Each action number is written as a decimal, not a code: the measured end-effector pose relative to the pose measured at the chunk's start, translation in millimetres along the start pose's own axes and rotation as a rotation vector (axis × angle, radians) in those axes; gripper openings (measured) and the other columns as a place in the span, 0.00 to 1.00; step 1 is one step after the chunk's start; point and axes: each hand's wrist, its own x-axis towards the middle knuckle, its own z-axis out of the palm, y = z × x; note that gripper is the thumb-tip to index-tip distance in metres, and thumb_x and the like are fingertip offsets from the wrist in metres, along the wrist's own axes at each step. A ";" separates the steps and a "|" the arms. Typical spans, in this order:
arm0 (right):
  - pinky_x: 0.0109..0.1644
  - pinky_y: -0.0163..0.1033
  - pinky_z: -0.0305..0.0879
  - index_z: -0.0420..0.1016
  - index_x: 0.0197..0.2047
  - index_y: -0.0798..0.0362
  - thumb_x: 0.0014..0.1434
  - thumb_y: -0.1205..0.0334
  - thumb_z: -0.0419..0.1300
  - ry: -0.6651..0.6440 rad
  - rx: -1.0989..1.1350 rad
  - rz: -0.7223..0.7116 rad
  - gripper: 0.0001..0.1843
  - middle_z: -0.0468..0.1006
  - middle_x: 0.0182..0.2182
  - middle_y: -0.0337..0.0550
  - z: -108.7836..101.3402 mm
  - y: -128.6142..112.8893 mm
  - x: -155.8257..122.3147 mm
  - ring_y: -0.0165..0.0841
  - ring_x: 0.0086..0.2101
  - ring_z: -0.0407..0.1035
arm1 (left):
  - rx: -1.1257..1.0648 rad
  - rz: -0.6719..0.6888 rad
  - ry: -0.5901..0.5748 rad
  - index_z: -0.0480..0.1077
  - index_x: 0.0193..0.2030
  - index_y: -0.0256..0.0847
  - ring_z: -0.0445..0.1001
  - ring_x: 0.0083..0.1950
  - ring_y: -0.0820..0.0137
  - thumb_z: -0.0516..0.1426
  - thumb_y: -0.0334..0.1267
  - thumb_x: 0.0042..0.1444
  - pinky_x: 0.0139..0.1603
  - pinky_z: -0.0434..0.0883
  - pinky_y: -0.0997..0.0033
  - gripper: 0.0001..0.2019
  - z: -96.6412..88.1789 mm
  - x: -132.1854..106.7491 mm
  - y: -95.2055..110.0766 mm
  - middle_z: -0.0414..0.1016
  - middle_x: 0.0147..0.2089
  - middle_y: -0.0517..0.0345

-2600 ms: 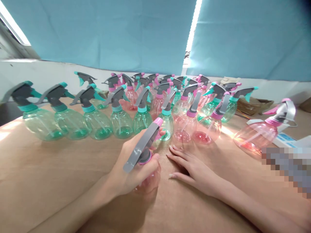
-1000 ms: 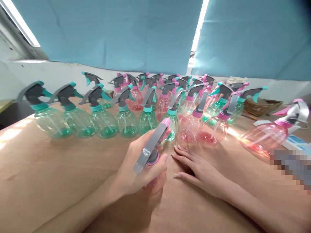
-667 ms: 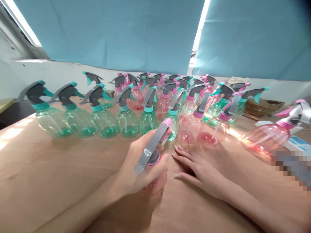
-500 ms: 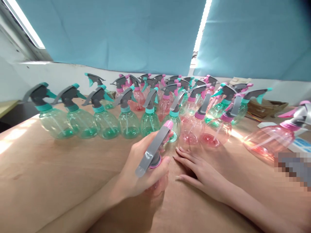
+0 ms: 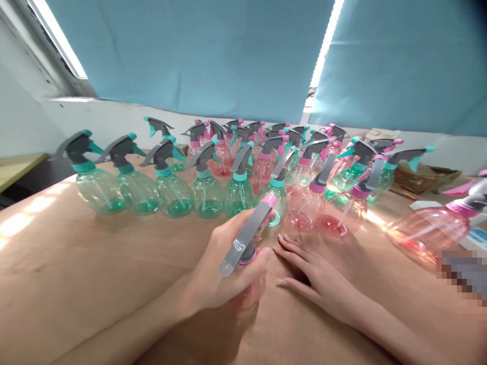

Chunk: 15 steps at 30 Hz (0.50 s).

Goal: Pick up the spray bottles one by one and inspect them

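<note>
I see the left hand (image 5: 220,271) wrapped around the neck of a pink bottle (image 5: 249,291), fingers closed under its grey trigger (image 5: 245,239) (the body is mostly hidden by the palm). Just right of it the right hand (image 5: 317,274) lies flat and open on the table (image 5: 76,274), holding nothing. Beyond both hands stand green bottles (image 5: 167,182) and pink bottles (image 5: 335,215).

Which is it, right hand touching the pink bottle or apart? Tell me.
Apart. The head view shows the right hand lying flat on the table, with bare brown surface between it and the pink bottle held by the left hand.
</note>
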 end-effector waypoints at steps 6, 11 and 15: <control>0.66 0.62 0.54 0.62 0.68 0.48 0.66 0.44 0.54 0.031 0.007 -0.018 0.31 0.60 0.67 0.51 0.1 0.6 -0.1 0.49 0.66 0.54 | 0.003 0.033 0.057 0.65 0.56 0.43 0.72 0.39 0.66 0.54 0.30 0.57 0.45 0.73 0.63 0.19 2.2 0.1 1.6 0.72 0.44 0.55; 0.67 0.61 0.54 0.62 0.68 0.52 0.66 0.42 0.52 0.009 -0.009 -0.008 0.33 0.59 0.68 0.54 -0.9 -0.6 0.8 0.49 0.66 0.54 | 0.070 0.043 0.095 0.68 0.47 0.43 0.69 0.31 0.68 0.55 0.30 0.52 0.36 0.71 0.65 0.14 2.4 1.0 4.1 0.71 0.36 0.58; 0.67 0.60 0.54 0.61 0.68 0.53 0.66 0.40 0.50 -0.016 -0.015 0.002 0.34 0.59 0.68 0.54 -1.9 -2.4 1.4 0.47 0.66 0.53 | 0.109 0.048 0.088 0.68 0.43 0.43 0.69 0.30 0.67 0.54 0.31 0.51 0.34 0.70 0.64 0.12 0.6 1.2 8.4 0.69 0.32 0.60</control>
